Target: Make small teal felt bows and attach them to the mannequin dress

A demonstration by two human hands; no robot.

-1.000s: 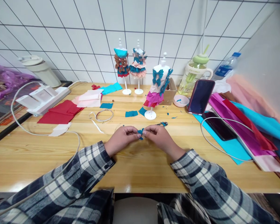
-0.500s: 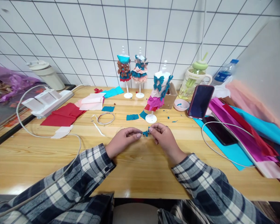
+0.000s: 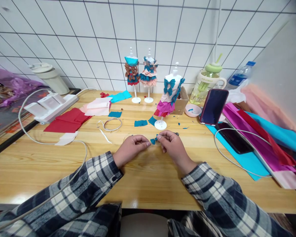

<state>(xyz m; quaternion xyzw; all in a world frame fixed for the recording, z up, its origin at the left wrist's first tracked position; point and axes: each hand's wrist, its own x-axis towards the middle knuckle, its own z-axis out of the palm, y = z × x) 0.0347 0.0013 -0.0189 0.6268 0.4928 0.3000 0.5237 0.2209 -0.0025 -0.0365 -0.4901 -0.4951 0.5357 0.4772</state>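
Between the thumb and fingers of my right hand [image 3: 174,144] is a small teal paper bow [image 3: 153,141], its loose end pointing left. My left hand [image 3: 133,148] is closed in a pinch just left of the bow, with a narrow gap between; whether anything thin is in its fingertips is hidden. Behind my hands a mini dress form [image 3: 170,90] stands upright, wearing a magenta and red ruffled skirt and teal bows. Flat teal paper pieces [image 3: 140,123] lie left of its base. A small dark-ended tool [image 3: 177,134] shows partly behind my right hand.
Two more dressed forms [image 3: 131,70] stand near the tiled wall. Left are red paper [image 3: 65,121], a coiled cord [image 3: 113,124] and a white power strip [image 3: 54,108]. To the right are a pink dish [image 3: 192,111], a propped phone [image 3: 214,107], a flat phone [image 3: 234,138] and coloured paper sheets [image 3: 256,141].
The fingertips of my left hand have come slightly away from the bow, which stays in my right hand. The view has shifted a little.
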